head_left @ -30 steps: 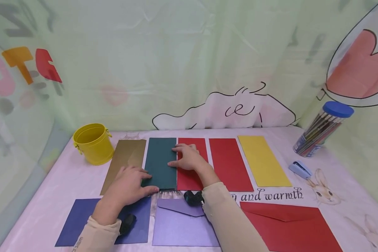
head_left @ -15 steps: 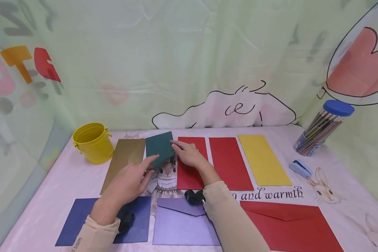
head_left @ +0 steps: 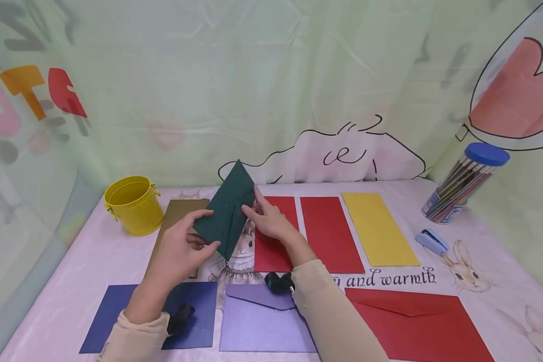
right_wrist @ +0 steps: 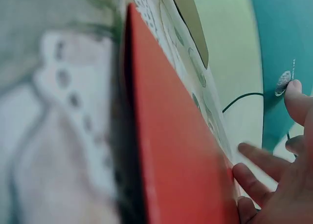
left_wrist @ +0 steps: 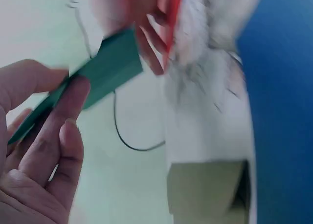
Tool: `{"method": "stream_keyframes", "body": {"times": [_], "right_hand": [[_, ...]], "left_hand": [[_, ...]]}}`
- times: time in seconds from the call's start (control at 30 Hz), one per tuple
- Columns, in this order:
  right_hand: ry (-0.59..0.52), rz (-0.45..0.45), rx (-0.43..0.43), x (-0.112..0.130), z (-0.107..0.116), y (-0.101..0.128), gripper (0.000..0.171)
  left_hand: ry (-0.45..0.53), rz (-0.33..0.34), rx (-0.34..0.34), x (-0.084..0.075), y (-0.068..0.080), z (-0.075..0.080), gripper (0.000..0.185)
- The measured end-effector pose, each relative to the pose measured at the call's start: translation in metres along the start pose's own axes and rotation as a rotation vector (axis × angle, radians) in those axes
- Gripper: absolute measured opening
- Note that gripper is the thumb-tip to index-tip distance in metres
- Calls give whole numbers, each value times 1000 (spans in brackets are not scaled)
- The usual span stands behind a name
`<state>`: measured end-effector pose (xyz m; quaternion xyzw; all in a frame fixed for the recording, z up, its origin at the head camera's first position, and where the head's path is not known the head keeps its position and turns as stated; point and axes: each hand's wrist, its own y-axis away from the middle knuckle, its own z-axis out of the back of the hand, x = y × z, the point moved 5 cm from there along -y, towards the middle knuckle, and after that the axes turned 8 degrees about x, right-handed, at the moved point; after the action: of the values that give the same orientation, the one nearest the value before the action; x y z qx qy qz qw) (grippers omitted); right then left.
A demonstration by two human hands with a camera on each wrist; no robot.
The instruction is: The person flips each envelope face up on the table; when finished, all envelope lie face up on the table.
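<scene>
A dark green paper (head_left: 226,211) is lifted off the table and tilted, with a fold running along its length. My left hand (head_left: 203,231) pinches its lower left part between thumb and fingers; the left wrist view shows that hand (left_wrist: 44,126) gripping the green paper (left_wrist: 110,67). My right hand (head_left: 253,203) pinches the paper's right edge with thumb and index finger. In the right wrist view a fingertip of the right hand (right_wrist: 288,136) rests on the green paper (right_wrist: 281,48), above a red sheet (right_wrist: 181,150).
On the table lie a gold sheet (head_left: 178,213), two red sheets (head_left: 330,234), a yellow sheet (head_left: 377,229), and blue (head_left: 117,317), purple (head_left: 262,322) and red envelopes (head_left: 416,322). A yellow bucket (head_left: 133,205) stands back left. A pencil tub (head_left: 463,186) and stapler (head_left: 431,242) are at the right.
The green paper lay flat under both hands. Both hands have since lifted it off the table, folded it and tilted it up, uncovering the rabbit print beneath.
</scene>
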<state>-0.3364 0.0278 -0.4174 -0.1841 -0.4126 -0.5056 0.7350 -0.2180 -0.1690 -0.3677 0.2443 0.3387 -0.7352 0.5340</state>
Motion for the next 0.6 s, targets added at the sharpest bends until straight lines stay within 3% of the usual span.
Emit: {"method": "stream_keyframes", "body": {"times": [0.17, 0.3, 0.47, 0.6], "right_hand": [[-83, 21, -48, 0, 1, -1, 78], [-79, 42, -77, 1, 3, -1, 74], [-19, 42, -78, 1, 2, -2, 73], [40, 26, -53, 1, 1, -1, 74]], "left_hand": [[113, 130, 58, 6, 0, 2, 59], [35, 200, 147, 11, 0, 0, 58], [-35, 224, 274, 17, 1, -8, 65], [-68, 213, 310, 20, 1, -11, 69]]}}
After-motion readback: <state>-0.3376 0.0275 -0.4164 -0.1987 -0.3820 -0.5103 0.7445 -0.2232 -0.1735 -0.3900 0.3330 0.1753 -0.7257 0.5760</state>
